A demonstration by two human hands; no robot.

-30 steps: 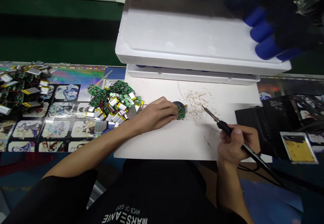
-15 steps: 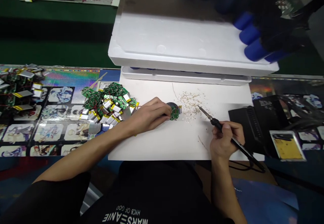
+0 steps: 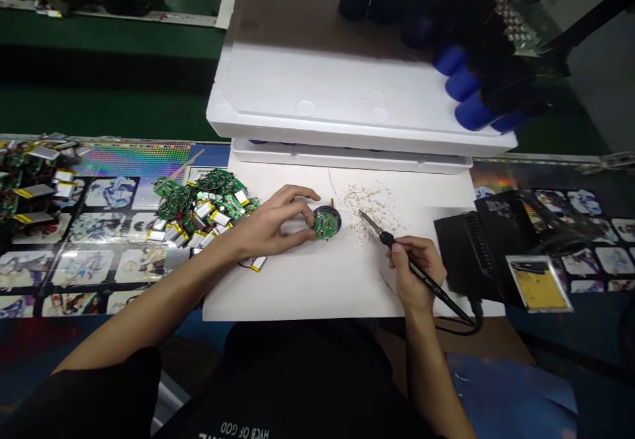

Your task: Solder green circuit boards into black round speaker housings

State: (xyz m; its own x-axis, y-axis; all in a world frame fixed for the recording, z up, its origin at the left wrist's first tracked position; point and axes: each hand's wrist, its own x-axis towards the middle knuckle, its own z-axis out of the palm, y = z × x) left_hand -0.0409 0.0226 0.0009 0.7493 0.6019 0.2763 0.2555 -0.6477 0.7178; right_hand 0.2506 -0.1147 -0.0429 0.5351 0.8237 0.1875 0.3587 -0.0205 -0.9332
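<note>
My left hand (image 3: 280, 223) has its fingers apart at the left edge of a small green circuit board (image 3: 326, 225). This board sits on a round dark part (image 3: 338, 218). The thumb and one finger come up against its edge, though whether they press on it I cannot tell. A short yellow-tipped piece stands up at the board's far side. In my right hand (image 3: 417, 272) is a soldering iron (image 3: 421, 279), its tip over scattered pale crumbs (image 3: 377, 204) on the white sheet (image 3: 302, 293). By my left wrist lies a silver battery with a yellow end (image 3: 258, 264).
Left of the sheet is a heap of green boards with batteries (image 3: 218, 194). A white foam box (image 3: 307, 88) stands behind, with blue cylinders (image 3: 473, 110) along its right side. At right are a black box (image 3: 461, 254) and a tray with a yellow sponge (image 3: 538, 285).
My left hand has opened from its pinch and drawn back from the circuit board, which now shows more fully on the round part. The soldering iron has moved left, nearer the board.
</note>
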